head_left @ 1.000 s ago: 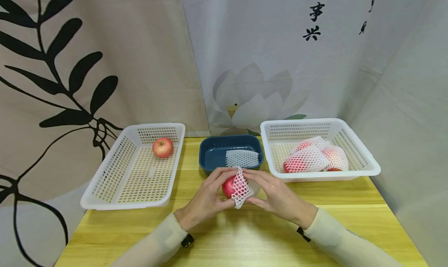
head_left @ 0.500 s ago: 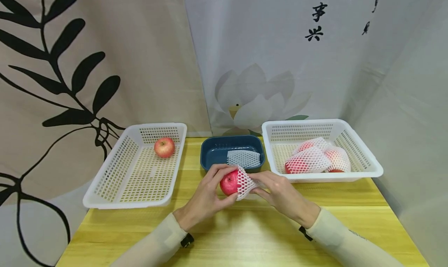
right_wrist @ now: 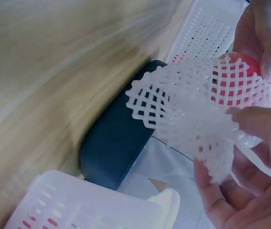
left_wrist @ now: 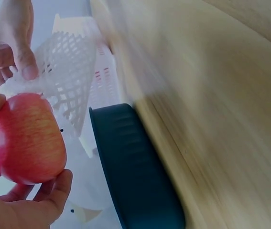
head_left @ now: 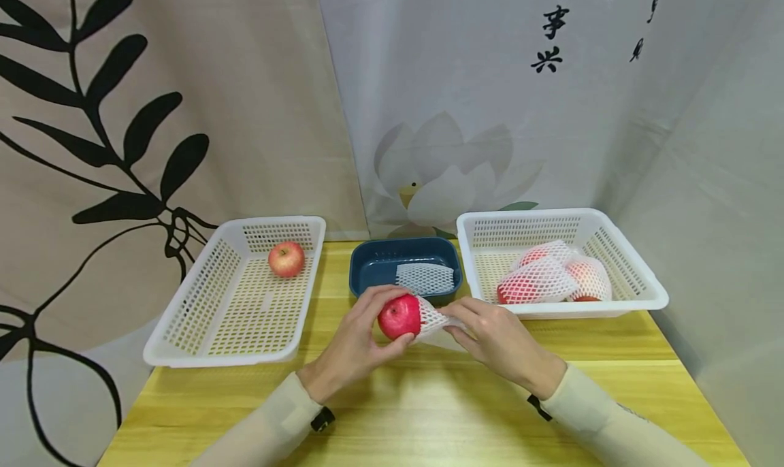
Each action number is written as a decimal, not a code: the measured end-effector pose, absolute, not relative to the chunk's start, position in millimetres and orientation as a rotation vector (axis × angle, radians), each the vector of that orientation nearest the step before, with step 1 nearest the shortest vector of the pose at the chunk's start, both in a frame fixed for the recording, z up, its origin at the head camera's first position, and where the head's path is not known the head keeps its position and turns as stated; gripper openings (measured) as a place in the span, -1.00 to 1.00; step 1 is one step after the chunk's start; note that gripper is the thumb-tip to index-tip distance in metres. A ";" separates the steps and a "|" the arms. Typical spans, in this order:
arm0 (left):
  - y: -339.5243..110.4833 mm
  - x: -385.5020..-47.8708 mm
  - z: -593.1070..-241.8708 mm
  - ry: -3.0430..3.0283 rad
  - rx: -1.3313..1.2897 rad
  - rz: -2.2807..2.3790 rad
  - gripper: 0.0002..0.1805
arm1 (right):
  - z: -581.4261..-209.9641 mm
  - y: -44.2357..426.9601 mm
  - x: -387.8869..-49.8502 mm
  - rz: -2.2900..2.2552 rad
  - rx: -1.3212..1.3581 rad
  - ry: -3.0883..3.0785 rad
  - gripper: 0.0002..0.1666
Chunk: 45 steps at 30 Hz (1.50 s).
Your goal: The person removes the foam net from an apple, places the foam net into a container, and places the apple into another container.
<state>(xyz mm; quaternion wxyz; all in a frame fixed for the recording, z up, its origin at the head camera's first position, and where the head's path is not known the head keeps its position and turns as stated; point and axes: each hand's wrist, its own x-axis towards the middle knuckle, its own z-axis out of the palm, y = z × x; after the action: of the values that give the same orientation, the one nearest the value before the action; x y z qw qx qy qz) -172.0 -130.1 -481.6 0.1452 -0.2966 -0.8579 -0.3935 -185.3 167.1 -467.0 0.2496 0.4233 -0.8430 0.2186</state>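
A red apple [head_left: 399, 316] is gripped in my left hand [head_left: 352, 344], fingers over its top and thumb below. White foam netting [head_left: 431, 318] covers the apple's right side. My right hand [head_left: 496, 341] pinches the loose end of that netting between thumb and fingers. In the left wrist view, the apple [left_wrist: 30, 138] shows mostly bare, the netting [left_wrist: 68, 71] gathered at its far end. The right wrist view shows the netting [right_wrist: 188, 105] spreading wide from the right hand [right_wrist: 250, 176], with part of the apple [right_wrist: 235, 81] inside.
Behind the hands stands a dark blue tray [head_left: 380, 249] with flat foam netting [head_left: 425, 278]. A white basket [head_left: 229, 361] at left holds one bare apple [head_left: 286, 259]. The white basket [head_left: 637, 297] at right holds several netted apples [head_left: 539, 280]. A printed curtain [head_left: 453, 99] hangs behind.
The apple has moved slightly left with my left hand, and more of it shows outside the netting. My right hand has shifted a little right, drawing the netting's end out longer.
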 end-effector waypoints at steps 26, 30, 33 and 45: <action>-144.6 -172.0 -479.4 -2.559 -0.750 -1.096 -0.24 | -415.9 155.2 -214.6 0.554 0.997 -2.577 -0.74; -145.6 -171.8 -479.6 -2.556 -0.751 -1.092 -0.26 | -408.3 153.0 -224.3 0.558 0.973 -2.598 -0.77; -145.6 -172.2 -479.3 -2.563 -0.742 -1.104 -0.28 | -403.1 151.4 -231.7 0.556 0.957 -2.605 -0.79; -147.3 -171.4 -477.3 -2.589 -0.714 -1.091 -0.29 | -390.6 137.8 -271.5 0.582 0.933 -2.620 -0.84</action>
<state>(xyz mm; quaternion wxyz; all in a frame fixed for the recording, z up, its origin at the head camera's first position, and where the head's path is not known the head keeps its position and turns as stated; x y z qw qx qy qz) -171.4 -147.3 -477.3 0.1213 -0.2446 -0.8865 -0.3735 -271.5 137.8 -390.6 0.1497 0.3246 -0.9117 0.2026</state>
